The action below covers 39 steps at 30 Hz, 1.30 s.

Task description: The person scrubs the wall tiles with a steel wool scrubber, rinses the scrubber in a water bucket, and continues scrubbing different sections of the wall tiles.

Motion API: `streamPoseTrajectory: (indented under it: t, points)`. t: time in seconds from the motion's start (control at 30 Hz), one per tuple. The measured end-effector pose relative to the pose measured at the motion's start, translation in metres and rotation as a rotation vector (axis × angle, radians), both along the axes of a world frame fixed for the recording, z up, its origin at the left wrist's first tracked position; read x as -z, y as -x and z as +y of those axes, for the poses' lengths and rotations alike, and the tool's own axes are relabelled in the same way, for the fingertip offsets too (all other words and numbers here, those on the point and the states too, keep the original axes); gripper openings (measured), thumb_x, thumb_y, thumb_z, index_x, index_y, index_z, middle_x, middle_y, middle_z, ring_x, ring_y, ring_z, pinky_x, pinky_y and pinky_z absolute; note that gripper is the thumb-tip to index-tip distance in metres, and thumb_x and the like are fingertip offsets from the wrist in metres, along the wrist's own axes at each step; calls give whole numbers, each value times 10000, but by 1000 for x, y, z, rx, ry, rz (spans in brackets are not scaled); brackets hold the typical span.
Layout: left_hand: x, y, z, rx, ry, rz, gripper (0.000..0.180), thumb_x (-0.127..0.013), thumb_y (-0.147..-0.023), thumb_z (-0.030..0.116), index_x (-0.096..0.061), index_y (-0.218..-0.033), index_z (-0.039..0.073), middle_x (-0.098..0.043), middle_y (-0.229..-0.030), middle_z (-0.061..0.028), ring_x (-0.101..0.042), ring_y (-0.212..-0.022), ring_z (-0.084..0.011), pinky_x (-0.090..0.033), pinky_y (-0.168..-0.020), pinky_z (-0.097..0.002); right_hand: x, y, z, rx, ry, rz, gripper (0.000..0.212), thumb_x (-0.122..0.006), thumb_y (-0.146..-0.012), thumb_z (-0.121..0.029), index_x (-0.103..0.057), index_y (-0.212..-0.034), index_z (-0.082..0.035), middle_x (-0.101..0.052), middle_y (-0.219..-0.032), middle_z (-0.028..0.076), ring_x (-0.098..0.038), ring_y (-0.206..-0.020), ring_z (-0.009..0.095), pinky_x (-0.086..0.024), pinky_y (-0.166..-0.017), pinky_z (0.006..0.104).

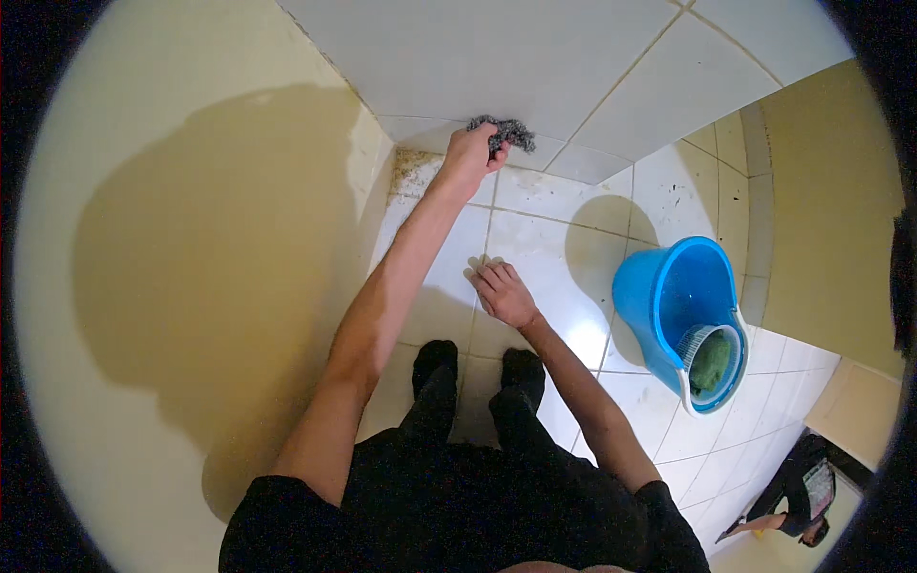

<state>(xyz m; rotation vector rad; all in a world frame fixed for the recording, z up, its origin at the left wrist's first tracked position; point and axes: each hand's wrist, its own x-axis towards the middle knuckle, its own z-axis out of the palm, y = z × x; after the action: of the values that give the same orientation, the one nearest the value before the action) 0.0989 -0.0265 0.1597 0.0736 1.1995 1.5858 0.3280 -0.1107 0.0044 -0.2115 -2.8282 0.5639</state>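
Grey scouring mesh (516, 135) is pinched in the bent fingers of the left hand (468, 158) and held at the skirting (573, 170) of the tiled wall (487, 57), along the floor's (549, 248) far edge, near its stained far-left corner. Right hand (508, 296) is held low over mid-floor, fingers loosely bent, slightly spread; contact cannot be told. Toward the floor's right edge, a green cloth (709, 365) is held in the white strainer (734, 346) of a blue bucket (638, 291).
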Motion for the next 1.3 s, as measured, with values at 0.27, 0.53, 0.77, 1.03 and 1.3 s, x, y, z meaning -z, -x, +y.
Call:
streamPoseTrajectory:
  t: [0.27,0.53,0.77,1.03,1.3]
  points:
    - [8,4,0,13,33,54,165,-509,-975,106,-490,-969,-59,-556,-801,-148,-529,-608,-175,-427,-482,-255,0,0,1,-9,-8,64,457,-648,-814,-115,-596,-1263,-45,-569,-1240,132,-544,-1142,303,-399,-1053,475]
    - [19,4,-2,-68,153,152,178,-510,-977,122,-499,-970,-56,-576,-826,-154,-552,-639,-172,-437,-490,-254,-2,0,-2,-1,10,9,473,-626,-806,-104,-587,-1273,-41,-538,-1366,133,-511,-1253,298,-385,-1096,468]
    - [16,17,0,49,40,108,191,-519,-976,123,-535,-987,-67,-581,-834,-160,-557,-651,-175,-443,-480,-250,-4,2,-2,6,-1,40,443,-603,-825,-104,-591,-1262,-28,-543,-1357,136,-522,-1233,301,-391,-1087,475]
    - [-1,-2,13,56,-24,4,192,-531,-959,126,-524,-919,-61,-575,-771,-129,-543,-587,-162,-404,-447,-261,-2,0,0,2,-1,27,474,-605,-812,-115,-579,-1278,-28,-536,-1372,140,-517,-1244,303,-384,-1094,476]
    - [28,-5,10,31,11,-30,157,-517,-978,121,-509,-971,-35,-568,-813,-140,-549,-636,-167,-446,-489,-270,3,-3,-1,4,6,-6,469,-589,-819,-106,-581,-1281,-27,-539,-1367,140,-504,-1271,300,-374,-1104,472]
